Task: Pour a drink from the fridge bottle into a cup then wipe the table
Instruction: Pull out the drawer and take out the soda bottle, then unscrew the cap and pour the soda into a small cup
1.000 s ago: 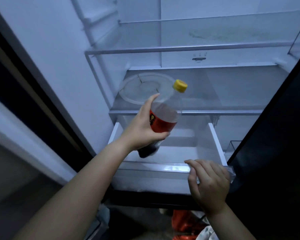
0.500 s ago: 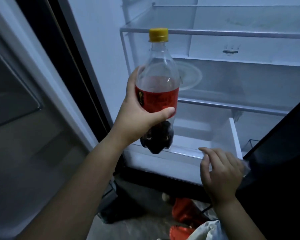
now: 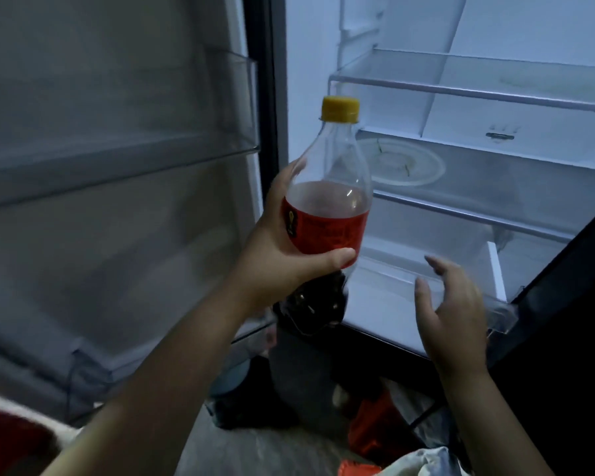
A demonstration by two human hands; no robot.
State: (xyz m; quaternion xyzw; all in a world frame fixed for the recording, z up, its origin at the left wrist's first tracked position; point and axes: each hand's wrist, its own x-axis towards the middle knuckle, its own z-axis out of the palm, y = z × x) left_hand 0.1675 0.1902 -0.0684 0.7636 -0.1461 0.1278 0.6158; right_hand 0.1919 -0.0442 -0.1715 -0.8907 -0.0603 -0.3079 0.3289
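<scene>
The fridge stands open before us. Its white interior is lit, and the glass shelves are bare but for a round clear dish on the middle one. The bottom drawer is pulled out. To our left the door hangs wide, its bins in shadow.

In the last second the bottle has moved. It was tilted over the drawer, and now it stands upright in front of the fridge's left edge, clear of the shelves. Our left hand grasps it round the red label, with the thumb across the front and the fingers behind. The yellow cap is on, and the drink stands just above the label. Our right hand was resting on the drawer's front rim. It has come off and hovers just above it, fingers spread and holding nothing.

We judge the fetching as good as done. The drawer is still out and the door open, and the free hand looks well placed to push the drawer in. Neither cup nor table shows here, so pouring and wiping both lie ahead. The cap must come off first.
</scene>
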